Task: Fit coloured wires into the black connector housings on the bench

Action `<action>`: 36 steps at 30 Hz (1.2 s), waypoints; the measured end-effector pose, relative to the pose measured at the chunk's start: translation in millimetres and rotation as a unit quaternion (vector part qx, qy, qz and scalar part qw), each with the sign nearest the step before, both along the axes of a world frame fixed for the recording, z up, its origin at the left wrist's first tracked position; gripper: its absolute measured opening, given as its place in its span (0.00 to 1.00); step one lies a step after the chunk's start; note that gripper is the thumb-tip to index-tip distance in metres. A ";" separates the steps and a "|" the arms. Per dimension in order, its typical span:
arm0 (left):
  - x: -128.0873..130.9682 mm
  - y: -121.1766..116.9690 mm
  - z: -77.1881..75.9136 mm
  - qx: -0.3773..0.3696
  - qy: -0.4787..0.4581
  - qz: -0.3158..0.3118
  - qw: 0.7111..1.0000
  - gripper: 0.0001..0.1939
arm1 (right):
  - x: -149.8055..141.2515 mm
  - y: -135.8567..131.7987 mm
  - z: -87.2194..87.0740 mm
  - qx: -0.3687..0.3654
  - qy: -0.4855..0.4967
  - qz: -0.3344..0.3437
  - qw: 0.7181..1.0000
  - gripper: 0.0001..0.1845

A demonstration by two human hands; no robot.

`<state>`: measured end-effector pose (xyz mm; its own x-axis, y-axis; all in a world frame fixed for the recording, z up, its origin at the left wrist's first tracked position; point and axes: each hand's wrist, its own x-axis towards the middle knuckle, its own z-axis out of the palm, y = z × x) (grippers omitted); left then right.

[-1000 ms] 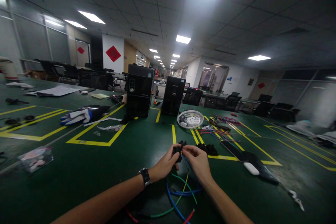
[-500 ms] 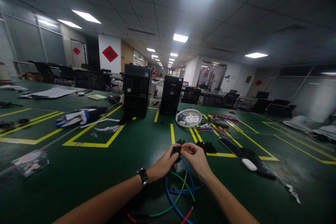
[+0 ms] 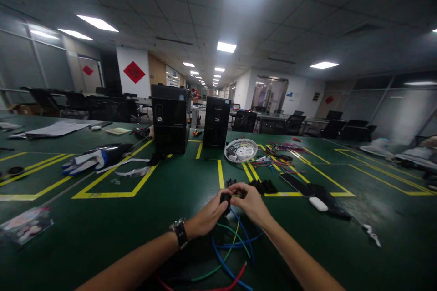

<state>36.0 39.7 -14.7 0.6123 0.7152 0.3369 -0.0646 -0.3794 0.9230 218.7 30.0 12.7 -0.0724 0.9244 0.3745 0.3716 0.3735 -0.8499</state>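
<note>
One black block (image 3: 225,198) stayed gripped in the left hand (image 3: 209,213). The right hand (image 3: 252,203) had parted its fingers slightly beside it, any hold unclear; handling seemed unfinished.

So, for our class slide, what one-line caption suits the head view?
Left hand holding a black part, right hand close beside it, coloured wires and a green table below.
</note>
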 end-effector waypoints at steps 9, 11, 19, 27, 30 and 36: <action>18.1 7.2 3.9 -0.254 -0.246 0.040 0.935 0.15 | -16.6 -21.2 15.4 0.113 -0.138 -0.106 0.978 0.06; 19.3 11.4 1.0 -0.294 -0.289 0.062 0.909 0.13 | -24.8 -28.8 10.5 0.127 -0.218 -0.103 0.962 0.03; 22.2 9.7 -2.0 -0.286 -0.275 0.137 0.908 0.19 | -36.5 -32.9 -8.3 0.096 -0.332 -0.102 0.933 0.14; 15.6 6.6 -1.7 -0.216 -0.196 0.167 0.942 0.25 | -35.2 -31.1 -10.4 0.105 -0.310 -0.068 0.942 0.09; 13.2 3.7 4.0 -0.237 -0.184 0.144 0.943 0.28 | -33.8 -29.3 -12.9 0.105 -0.298 -0.076 0.946 0.10; 10.3 5.9 1.0 -0.237 -0.159 0.114 0.952 0.28 | -31.2 -26.3 -15.2 0.106 -0.286 -0.072 0.950 0.10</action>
<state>46.3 45.7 -13.8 0.3436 0.9351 0.0861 -0.3352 0.0365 0.9414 187.6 3.7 -2.5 -0.1990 0.8487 0.4901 0.8096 0.4242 -0.4057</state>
